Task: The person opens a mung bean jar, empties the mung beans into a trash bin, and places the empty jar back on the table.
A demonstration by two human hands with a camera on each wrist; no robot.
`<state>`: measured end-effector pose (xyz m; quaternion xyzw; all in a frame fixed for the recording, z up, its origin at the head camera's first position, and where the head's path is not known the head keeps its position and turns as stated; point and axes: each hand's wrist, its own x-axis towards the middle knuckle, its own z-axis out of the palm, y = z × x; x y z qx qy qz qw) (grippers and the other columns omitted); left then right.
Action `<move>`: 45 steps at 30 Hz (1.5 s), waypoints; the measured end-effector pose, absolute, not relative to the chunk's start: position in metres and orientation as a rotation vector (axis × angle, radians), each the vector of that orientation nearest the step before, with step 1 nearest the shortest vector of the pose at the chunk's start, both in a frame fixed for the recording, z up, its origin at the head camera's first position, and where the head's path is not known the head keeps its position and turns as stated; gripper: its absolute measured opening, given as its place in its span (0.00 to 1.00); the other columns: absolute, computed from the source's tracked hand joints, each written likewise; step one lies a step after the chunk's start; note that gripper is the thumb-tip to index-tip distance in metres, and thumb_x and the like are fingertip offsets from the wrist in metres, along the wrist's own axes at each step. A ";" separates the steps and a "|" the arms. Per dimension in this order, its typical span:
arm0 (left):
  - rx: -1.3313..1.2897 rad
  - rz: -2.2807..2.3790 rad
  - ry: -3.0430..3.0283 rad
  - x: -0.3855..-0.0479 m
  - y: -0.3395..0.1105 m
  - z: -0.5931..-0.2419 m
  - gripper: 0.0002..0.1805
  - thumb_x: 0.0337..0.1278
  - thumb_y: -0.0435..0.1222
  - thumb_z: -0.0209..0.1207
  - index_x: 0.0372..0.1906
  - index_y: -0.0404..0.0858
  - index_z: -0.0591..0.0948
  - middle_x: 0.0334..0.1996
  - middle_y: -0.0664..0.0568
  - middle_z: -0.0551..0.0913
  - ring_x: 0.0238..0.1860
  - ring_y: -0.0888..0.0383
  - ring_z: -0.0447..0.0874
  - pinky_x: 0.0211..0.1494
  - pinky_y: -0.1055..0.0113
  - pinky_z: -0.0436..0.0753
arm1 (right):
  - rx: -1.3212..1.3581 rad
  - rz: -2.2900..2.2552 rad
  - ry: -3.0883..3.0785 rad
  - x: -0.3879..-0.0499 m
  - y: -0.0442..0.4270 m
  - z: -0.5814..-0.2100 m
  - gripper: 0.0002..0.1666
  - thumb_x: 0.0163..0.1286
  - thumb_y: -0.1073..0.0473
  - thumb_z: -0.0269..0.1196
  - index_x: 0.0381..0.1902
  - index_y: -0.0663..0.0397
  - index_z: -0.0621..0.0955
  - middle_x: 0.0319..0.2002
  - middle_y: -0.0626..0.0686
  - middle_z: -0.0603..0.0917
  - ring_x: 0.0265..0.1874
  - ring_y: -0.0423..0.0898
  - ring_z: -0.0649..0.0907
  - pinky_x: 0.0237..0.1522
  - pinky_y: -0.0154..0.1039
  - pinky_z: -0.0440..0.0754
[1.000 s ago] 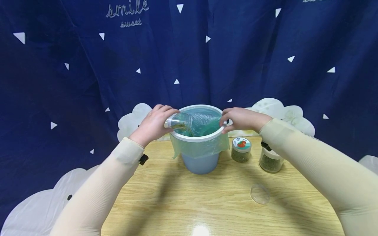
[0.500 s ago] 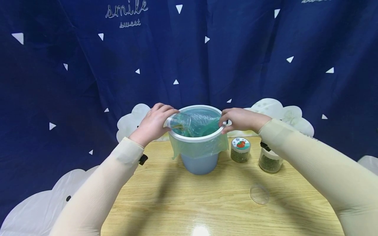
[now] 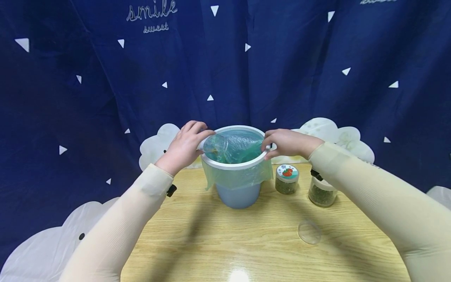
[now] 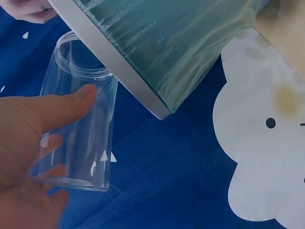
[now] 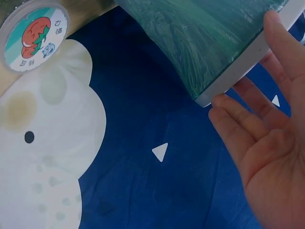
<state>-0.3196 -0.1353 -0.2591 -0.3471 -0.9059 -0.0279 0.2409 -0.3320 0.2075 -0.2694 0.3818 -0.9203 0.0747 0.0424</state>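
My left hand (image 3: 185,147) grips a clear plastic jar (image 4: 88,148), thumb on one side and fingers around the other. In the head view the jar lies tilted, its mouth over the left rim of a light blue trash bin (image 3: 238,197). The jar looks nearly bare in the left wrist view; a little yellowish matter shows near its mouth in the head view. A green plastic bag (image 3: 239,178) lines the bin and hangs over its white rim. At the bin's right side, my right hand (image 3: 289,141) holds the rim between thumb and fingers.
On the wooden table (image 3: 211,243), right of the bin, stands a jar with a tomato-picture lid (image 3: 287,172) and dark green contents. Another lidded jar (image 3: 322,194) is partly behind my right sleeve. A clear round lid (image 3: 309,232) lies nearer. A blue curtain (image 3: 225,58) hangs behind.
The clear jar has tipped further down into the bin, and the yellowish-green matter inside it has shrunk to a trace. My right hand stays on the rim.
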 end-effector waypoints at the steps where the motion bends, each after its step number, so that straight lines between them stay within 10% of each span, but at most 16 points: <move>1: -0.947 -0.062 -2.473 -0.320 -0.135 -0.259 0.36 0.47 0.28 0.77 0.65 0.48 0.80 0.63 0.46 0.76 0.69 0.43 0.67 0.73 0.44 0.71 | 1.167 0.228 -2.815 -0.332 0.207 -0.269 0.14 0.62 0.49 0.75 0.41 0.50 0.89 0.44 0.52 0.84 0.40 0.47 0.83 0.48 0.48 0.83; 45: -0.944 0.592 -2.157 -0.319 -0.127 -0.276 0.33 0.67 0.24 0.59 0.72 0.55 0.76 0.74 0.53 0.72 0.81 0.47 0.56 0.83 0.50 0.55 | 1.192 0.269 -2.761 -0.329 0.209 -0.271 0.14 0.62 0.51 0.75 0.41 0.52 0.89 0.43 0.53 0.84 0.41 0.51 0.84 0.49 0.49 0.83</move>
